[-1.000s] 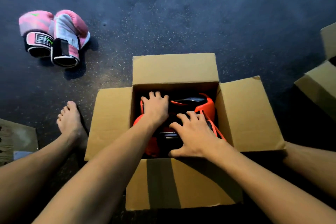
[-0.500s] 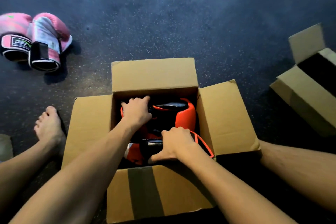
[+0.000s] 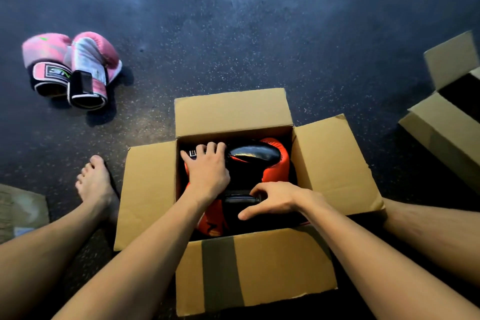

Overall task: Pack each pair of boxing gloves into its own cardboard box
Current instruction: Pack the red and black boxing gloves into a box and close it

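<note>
At the far left edge a flattened piece of cardboard (image 3: 22, 209) lies on the dark speckled floor (image 3: 233, 34). Beyond it the pink gloves (image 3: 71, 67) sit side by side with their cuffs toward the person, well apart from any box and not yet packed. A bare foot (image 3: 96, 184) rests just beside the left flap of the open cardboard box (image 3: 150, 189), which stands between the person's legs with all four flaps folded outward, probably so that nothing blocks the opening. Inside it lie the red and black gloves (image 3: 275, 163), which nearly fill the space. The left hand (image 3: 206, 174) lies spread and released on the far glove, palm down, its fingertips reaching the cuff near the far-left corner, seemingly pressing that glove low enough for the flaps to close. The right hand (image 3: 275, 200) is curled over the black cuff of the near glove, thumb stretched along its near side, grasping it, likely to nudge it flat against its partner. So this pair looks almost seated, and closing the flaps seems to be what remains here. At the far right a second cardboard box (image 3: 441, 135) stands open, its inside dark. It is presumably meant for the pink pair.
</note>
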